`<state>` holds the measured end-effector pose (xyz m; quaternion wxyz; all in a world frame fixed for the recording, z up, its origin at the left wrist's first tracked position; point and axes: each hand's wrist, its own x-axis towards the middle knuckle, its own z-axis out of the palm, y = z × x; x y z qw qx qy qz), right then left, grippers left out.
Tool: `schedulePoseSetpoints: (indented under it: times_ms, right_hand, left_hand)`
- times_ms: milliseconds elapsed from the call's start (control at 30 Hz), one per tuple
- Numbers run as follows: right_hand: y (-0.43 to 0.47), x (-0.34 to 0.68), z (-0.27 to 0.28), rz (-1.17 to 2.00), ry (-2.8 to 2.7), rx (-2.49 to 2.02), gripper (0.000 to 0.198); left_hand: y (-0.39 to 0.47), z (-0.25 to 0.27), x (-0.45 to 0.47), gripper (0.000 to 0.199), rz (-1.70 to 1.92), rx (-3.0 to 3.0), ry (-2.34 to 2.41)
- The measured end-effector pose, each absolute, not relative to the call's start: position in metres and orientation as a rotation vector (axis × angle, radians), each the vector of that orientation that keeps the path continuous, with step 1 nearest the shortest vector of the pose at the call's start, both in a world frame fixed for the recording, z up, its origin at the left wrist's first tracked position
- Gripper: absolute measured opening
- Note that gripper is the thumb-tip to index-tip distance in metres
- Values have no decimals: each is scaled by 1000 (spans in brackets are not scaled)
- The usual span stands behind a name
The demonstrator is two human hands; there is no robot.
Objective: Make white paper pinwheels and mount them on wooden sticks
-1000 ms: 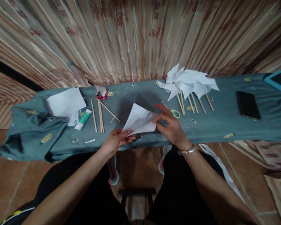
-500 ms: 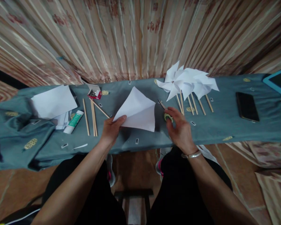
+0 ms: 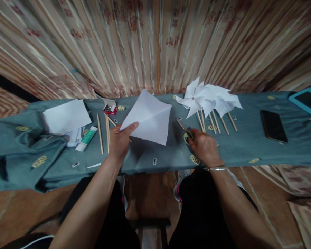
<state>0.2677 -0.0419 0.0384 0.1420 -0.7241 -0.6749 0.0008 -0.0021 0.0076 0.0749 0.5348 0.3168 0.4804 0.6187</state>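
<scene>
A white, creased, roughly square sheet of paper (image 3: 150,119) is pinched at its left corner by my left hand (image 3: 121,138), the thumb lying on top. It is held above the cloth-covered table. To the right of the paper, my right hand (image 3: 204,143) grips a pair of scissors (image 3: 186,133) by the green handles. Their blades point up and left toward the paper, apart from it. Beyond the right hand lie several white paper pinwheels (image 3: 209,97) on wooden sticks, overlapping one another.
On the left are stacked white paper (image 3: 66,117), a glue stick (image 3: 87,138), loose wooden sticks (image 3: 100,134) and a small red box of pins (image 3: 110,109). A black phone (image 3: 273,126) and a blue-framed device (image 3: 307,100) lie at the right. A patterned curtain (image 3: 155,45) hangs behind the table.
The paper has turned and flattened slightly in my left hand, showing more of its face. My right hand with the scissors has shifted a little right, away from the paper. The view has tilted slightly.
</scene>
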Motion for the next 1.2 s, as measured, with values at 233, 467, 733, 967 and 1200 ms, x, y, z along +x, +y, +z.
schedulePoseSetpoints:
  times_ms: [233,467,733,967,1200]
  right_hand:
    - [-51,241,52,1095,-1224,-1594,39]
    - [-59,208,59,1687,-676,-1123,41]
    - [-76,189,63,1743,-1049,-1183,52]
    - [-73,187,64,1734,-1324,-1152,57]
    - [-67,184,60,1737,-1353,-1112,61]
  left_hand:
    - [18,83,-19,30,1587,731,1152]
    - [23,84,-34,29,1671,710,1132]
    - [26,89,-46,24,1722,686,1096]
    - [21,87,-49,21,1697,725,1089]
    - [18,81,-45,19,1619,813,1082]
